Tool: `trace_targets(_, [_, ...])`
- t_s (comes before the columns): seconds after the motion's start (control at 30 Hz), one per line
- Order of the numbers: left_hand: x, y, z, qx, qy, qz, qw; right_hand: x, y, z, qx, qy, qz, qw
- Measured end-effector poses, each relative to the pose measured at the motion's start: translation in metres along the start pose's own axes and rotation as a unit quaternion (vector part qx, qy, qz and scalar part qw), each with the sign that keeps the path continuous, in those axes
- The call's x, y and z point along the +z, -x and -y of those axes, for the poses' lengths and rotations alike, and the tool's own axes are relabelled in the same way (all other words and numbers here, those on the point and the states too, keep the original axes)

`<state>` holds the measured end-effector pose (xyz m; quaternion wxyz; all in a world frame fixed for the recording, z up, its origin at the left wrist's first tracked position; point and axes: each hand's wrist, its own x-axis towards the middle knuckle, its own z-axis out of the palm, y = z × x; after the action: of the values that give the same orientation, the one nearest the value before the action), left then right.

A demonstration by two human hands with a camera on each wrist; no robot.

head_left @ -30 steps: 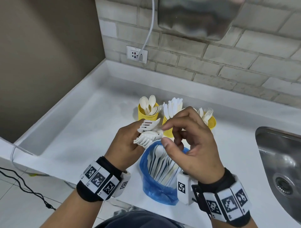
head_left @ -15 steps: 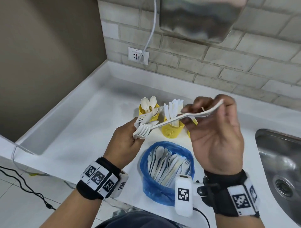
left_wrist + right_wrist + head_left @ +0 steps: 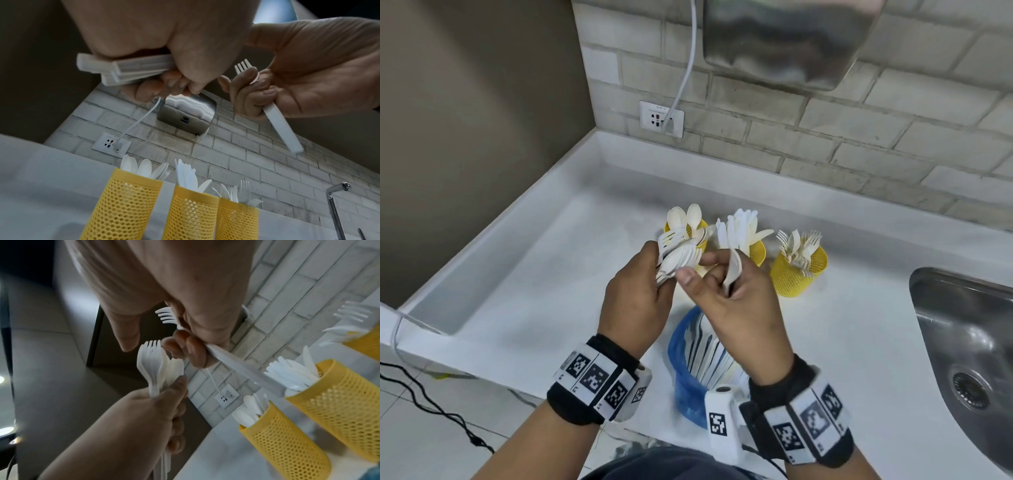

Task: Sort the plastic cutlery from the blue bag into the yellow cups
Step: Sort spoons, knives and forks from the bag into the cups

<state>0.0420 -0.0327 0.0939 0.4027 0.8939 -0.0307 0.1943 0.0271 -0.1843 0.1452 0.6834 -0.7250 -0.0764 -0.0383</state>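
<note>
My left hand grips a bundle of white plastic forks and spoons above the counter; their handles stick out of the fist. My right hand meets it, with a single white fork tucked in its curled fingers and its thumb and forefinger at the bundle's heads. The blue bag with more cutlery stands below the hands. Behind them stand three yellow mesh cups: spoons in the left one, knives in the middle one, forks in the right one.
A steel sink lies to the right, with its tap in the left wrist view. On the brick wall are a socket with a white cable and a steel box. The counter has a raised rim at left.
My right hand drew one fork out of the bundle to the right, then came back to the bundle with that fork tucked in its fingers. The left hand kept its grip.
</note>
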Motion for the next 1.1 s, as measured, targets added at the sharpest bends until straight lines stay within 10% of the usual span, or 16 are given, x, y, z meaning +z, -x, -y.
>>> trace_targets(0.73, [0.011,-0.002,-0.02,0.008,0.004,0.012,1.0,0.017,-0.016,-0.019,0.117,-0.197,-0.031,0.973])
trace_targets(1.1, [0.0,-0.003,-0.023,-0.063,0.161,0.108,0.979,-0.007,-0.031,-0.015,0.172,-0.413,-0.141,0.883])
